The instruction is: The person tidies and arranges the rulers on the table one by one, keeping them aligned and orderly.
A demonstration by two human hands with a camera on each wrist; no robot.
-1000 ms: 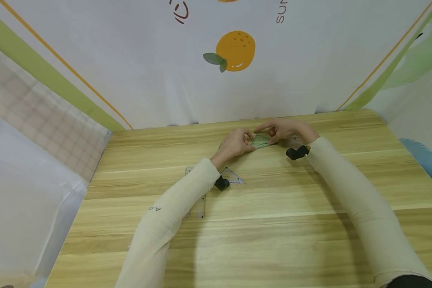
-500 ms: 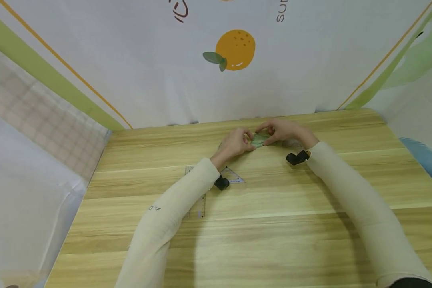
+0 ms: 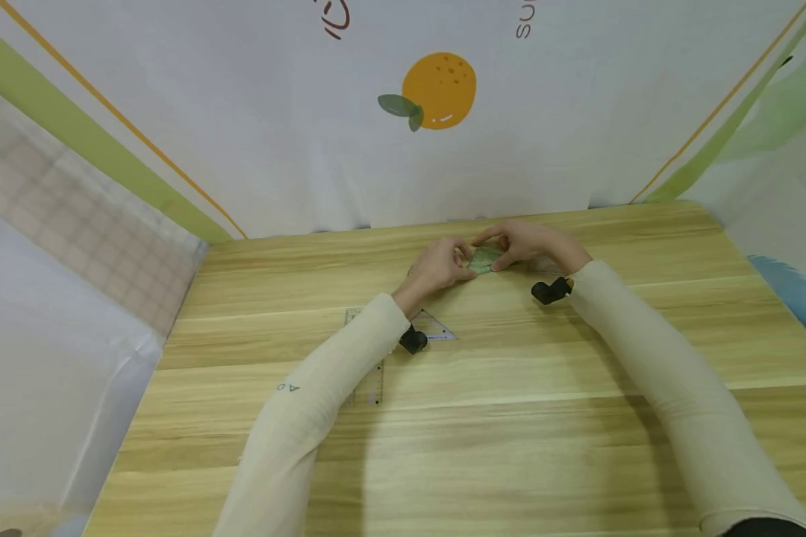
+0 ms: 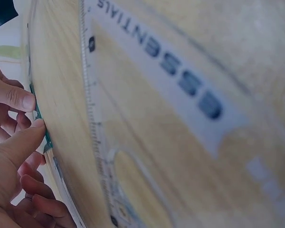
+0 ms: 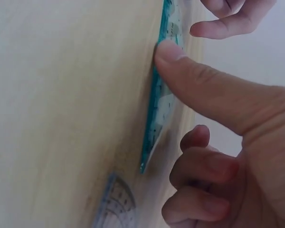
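Note:
A thin, see-through green set square [image 3: 481,260] lies near the table's far edge, between both hands. My left hand [image 3: 436,267] holds its left end, thumb at the near edge; in the left wrist view its green edge [image 4: 48,137] shows right beside that thumb. From the other side my right hand [image 3: 529,242] grips it, thumb on the near edge and index finger reaching to the far corner. The right wrist view has that thumb pressed on the teal long edge [image 5: 153,107]. A clear protractor [image 3: 544,265] lies under the right wrist, partly hidden.
Closer in, a clear set square [image 3: 436,328] lies beside the left wrist, its printed strip [image 4: 180,80] large in the left wrist view. Clear rulers [image 3: 377,384] stick out from under the left sleeve. A white printed cloth [image 3: 275,149] hangs behind the table [image 3: 510,447].
The right thumb has slid a little left along the green set square, covering more of its right end. The left hand has stayed in place.

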